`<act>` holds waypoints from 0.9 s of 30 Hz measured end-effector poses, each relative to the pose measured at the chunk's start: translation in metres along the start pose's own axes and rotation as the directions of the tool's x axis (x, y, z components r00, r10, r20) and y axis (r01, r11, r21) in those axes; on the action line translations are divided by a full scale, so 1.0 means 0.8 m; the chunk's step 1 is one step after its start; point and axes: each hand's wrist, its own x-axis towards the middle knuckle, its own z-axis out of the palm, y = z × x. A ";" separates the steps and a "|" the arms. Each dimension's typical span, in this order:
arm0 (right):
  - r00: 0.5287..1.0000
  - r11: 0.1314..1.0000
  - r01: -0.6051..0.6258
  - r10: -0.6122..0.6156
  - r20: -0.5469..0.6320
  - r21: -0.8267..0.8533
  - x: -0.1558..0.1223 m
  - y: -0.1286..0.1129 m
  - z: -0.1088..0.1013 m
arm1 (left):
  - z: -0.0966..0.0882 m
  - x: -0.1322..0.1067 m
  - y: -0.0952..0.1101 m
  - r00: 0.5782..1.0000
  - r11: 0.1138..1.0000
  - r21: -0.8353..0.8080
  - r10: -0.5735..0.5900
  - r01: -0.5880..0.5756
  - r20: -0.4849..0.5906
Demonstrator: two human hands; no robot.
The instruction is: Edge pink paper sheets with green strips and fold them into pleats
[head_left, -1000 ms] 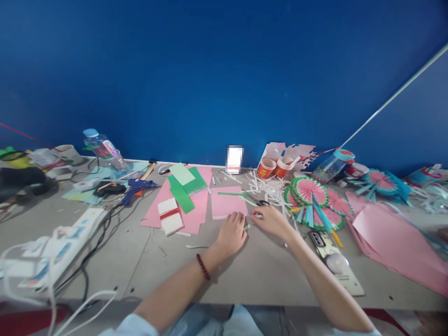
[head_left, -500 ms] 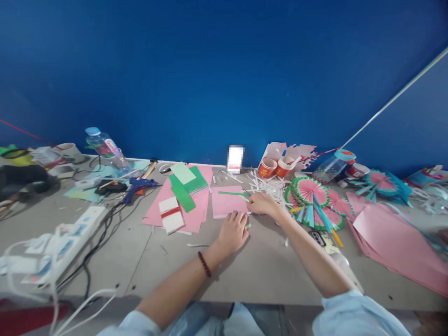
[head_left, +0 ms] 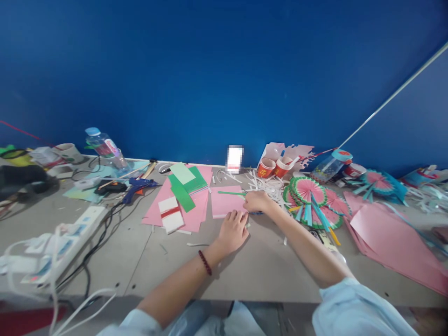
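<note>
A small pink sheet (head_left: pixel 227 200) lies flat on the table, with a narrow green paper strip (head_left: pixel 230 193) across its upper part. My left hand (head_left: pixel 234 231) rests on the sheet's lower right corner, fingers stretched out and lying flat. At the sheet's right edge is my right hand (head_left: pixel 258 201), its fingers curled together and pointing down. Whatever those fingers hold is hidden behind them. Just below that hand, a small dark object (head_left: pixel 257 213) shows in part. White paper scraps (head_left: pixel 271 183) lie beyond it.
Left of the sheet are green papers (head_left: pixel 196 179), a red-banded white pack (head_left: pixel 171 214), a blue glue gun (head_left: pixel 136 189) and a power strip (head_left: pixel 79 238). On the right stand red paper cups (head_left: pixel 266 168), beside watermelon-patterned paper fans (head_left: pixel 310 190) and large pink sheets (head_left: pixel 395 238).
My right hand has shifted slightly left along the pink sheet's right edge. The left hand stays in nearly the same place.
</note>
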 end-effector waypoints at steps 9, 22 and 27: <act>1.000 1.000 0.007 -0.007 -0.012 0.005 -0.006 0.006 0.003 | 0.002 0.000 0.000 1.000 1.000 0.009 -0.006 0.006 0.013; 0.999 0.998 0.031 -0.030 -0.011 0.049 -0.010 0.012 0.009 | -0.001 0.002 -0.005 1.000 0.999 -0.041 -0.006 0.007 0.004; 0.995 0.964 0.095 -0.084 -0.055 0.248 -0.015 0.032 0.010 | -0.009 0.003 -0.007 0.999 0.998 -0.058 -0.029 0.027 -0.040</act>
